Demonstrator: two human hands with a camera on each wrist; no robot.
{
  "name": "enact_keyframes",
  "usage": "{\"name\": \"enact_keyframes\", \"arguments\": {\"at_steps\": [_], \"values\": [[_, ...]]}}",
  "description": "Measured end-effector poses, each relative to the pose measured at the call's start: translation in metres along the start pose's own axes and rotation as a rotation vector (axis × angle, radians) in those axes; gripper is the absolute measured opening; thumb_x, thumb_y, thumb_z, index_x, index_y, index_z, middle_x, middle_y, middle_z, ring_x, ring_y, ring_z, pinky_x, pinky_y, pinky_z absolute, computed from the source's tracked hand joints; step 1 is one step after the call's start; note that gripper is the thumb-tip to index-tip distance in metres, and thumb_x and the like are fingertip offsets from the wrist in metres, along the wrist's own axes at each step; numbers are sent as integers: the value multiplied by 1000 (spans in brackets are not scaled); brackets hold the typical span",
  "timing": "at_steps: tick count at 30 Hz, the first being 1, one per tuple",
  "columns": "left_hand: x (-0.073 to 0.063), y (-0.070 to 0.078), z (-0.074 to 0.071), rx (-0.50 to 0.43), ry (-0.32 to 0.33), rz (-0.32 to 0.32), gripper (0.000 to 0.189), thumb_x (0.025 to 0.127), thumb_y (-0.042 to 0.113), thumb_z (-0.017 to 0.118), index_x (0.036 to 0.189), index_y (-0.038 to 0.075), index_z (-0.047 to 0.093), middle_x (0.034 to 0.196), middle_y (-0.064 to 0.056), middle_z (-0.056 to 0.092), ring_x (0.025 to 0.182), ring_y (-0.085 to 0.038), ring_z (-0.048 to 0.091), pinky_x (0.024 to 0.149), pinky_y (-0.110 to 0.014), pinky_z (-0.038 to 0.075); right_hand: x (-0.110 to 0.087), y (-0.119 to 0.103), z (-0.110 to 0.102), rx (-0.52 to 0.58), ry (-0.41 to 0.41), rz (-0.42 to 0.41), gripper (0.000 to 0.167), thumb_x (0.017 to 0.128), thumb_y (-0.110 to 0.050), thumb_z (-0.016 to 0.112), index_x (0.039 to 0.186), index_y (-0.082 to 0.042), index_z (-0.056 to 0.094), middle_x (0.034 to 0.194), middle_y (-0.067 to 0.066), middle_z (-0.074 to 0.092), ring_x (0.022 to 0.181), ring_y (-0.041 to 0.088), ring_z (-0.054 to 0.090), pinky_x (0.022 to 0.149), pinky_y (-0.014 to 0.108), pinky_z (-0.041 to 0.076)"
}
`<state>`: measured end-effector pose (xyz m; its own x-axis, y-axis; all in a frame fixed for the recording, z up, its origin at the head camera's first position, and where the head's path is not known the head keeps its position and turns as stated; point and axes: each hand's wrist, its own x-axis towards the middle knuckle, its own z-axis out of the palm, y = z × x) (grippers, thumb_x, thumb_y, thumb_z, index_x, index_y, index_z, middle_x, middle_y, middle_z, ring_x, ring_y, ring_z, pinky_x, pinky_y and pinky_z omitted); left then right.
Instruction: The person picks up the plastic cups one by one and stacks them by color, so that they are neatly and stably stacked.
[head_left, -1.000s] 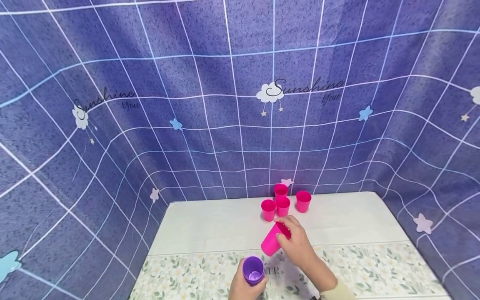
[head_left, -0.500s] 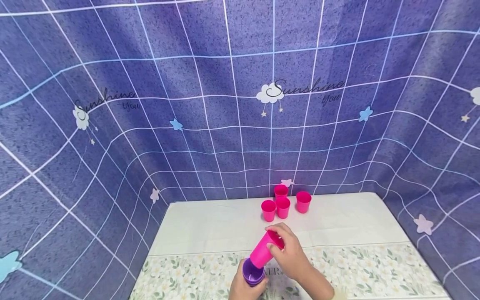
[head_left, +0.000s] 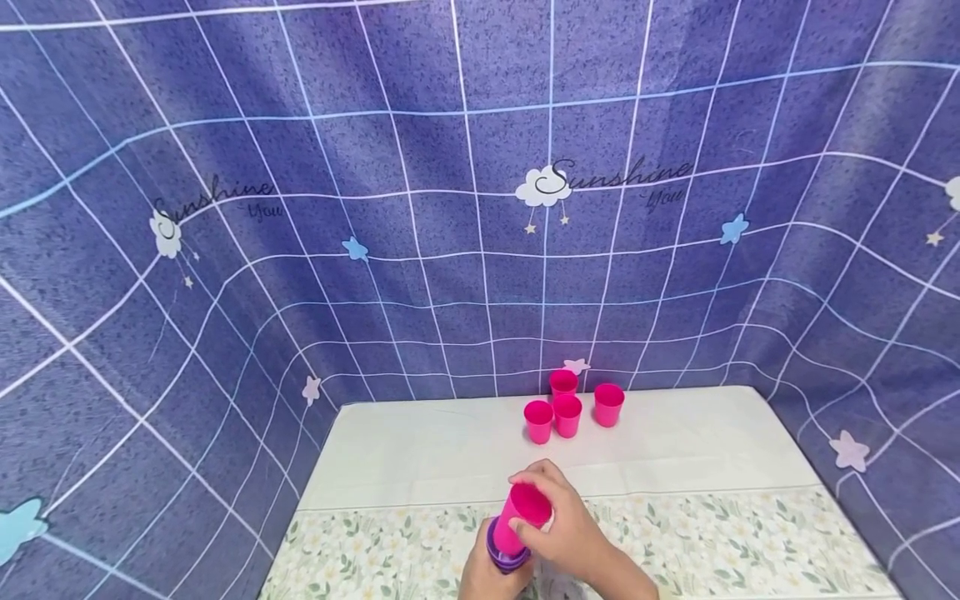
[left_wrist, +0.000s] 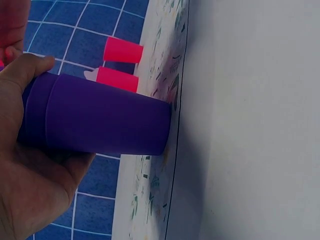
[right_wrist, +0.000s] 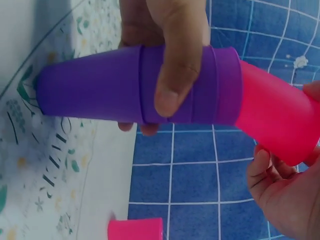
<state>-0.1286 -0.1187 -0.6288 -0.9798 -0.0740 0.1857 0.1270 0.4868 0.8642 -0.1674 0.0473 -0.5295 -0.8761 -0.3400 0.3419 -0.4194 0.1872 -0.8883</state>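
Upright on the table stands a stack of nested purple cups (right_wrist: 90, 87), gripped near its upper rims by my left hand (left_wrist: 37, 187). The left thumb lies across the stack in the right wrist view. My right hand (head_left: 570, 537) holds a pink cup (right_wrist: 280, 117) near its rim, thumb on one side and fingers on the other. The pink cup's base sits inside the mouth of the top purple cup, the cup leaning slightly. Its bottom is hidden by the purple rim. Both hands are close together at the table's front.
Several more pink cups (head_left: 567, 415) stand mouth up at the back of the table, one of them (head_left: 608, 405) apart to the right. A white and floral cloth (head_left: 405, 450) covers the table. A blue grid-patterned curtain (head_left: 450, 317) hangs behind and beside it.
My right hand has brought the pink cup left and down, from beside the purple stack into its mouth. The cup has turned more upright. The left hand and stack stay nearly in place.
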Motion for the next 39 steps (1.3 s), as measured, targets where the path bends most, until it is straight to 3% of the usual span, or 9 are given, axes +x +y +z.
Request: {"name": "enact_keyframes", "arguments": {"at_steps": [7,11,16,21,25,32,36,39], "values": [[-2,-3,0,90,37,90,66,70,19,92,127,18,59,113,5,77,103,-12,75,92,-34,63,-8,7,14,-28,-35,-80,48,83,-23,88,126,-32,68,117,-5,58,100,8,65,82,27,64],[-1,-2,-1,128,23,120,71,71,14,92,133,12,56,120,-2,76,109,-24,76,94,-39,64,-10,14,21,-120,-31,-125,48,80,-34,90,123,-33,69,116,-10,58,106,7,58,81,24,61],[-1,1,0,152,17,89,80,67,13,93,137,12,55,124,-6,76,112,-27,75,97,-41,63,-14,24,25,-207,-59,-92,49,78,-46,92,121,-38,70,117,-13,55,113,5,48,85,23,58],[-2,4,1,152,18,52,81,66,17,94,137,13,55,124,-6,76,112,-27,75,98,-41,63,-15,28,26,-145,-86,-41,50,79,-47,92,122,-38,69,121,-9,54,117,8,47,88,25,58],[-1,6,-2,149,35,35,85,65,16,94,140,10,54,128,-10,75,117,-32,73,101,-45,61,-12,30,28,-120,-103,-62,49,82,-46,90,125,-38,69,123,-8,57,119,10,49,91,25,58],[-1,6,-2,111,4,19,92,70,18,92,150,6,48,142,-14,69,127,-37,68,107,-50,58,-11,34,27,-94,-145,-96,47,86,-40,86,130,-37,68,128,-5,58,123,11,48,92,25,56],[-2,4,-2,67,-21,24,88,74,16,91,150,6,48,140,-14,69,126,-37,69,106,-49,59,-11,35,24,-128,-185,-122,53,93,-40,80,142,-36,63,141,-1,55,133,19,45,98,28,57],[-2,4,-4,27,-50,22,84,77,17,90,148,5,48,137,-15,70,124,-39,70,104,-51,60,-10,33,21,-172,-211,-147,64,97,-41,74,156,-33,50,155,2,47,144,27,41,106,35,56]]}}
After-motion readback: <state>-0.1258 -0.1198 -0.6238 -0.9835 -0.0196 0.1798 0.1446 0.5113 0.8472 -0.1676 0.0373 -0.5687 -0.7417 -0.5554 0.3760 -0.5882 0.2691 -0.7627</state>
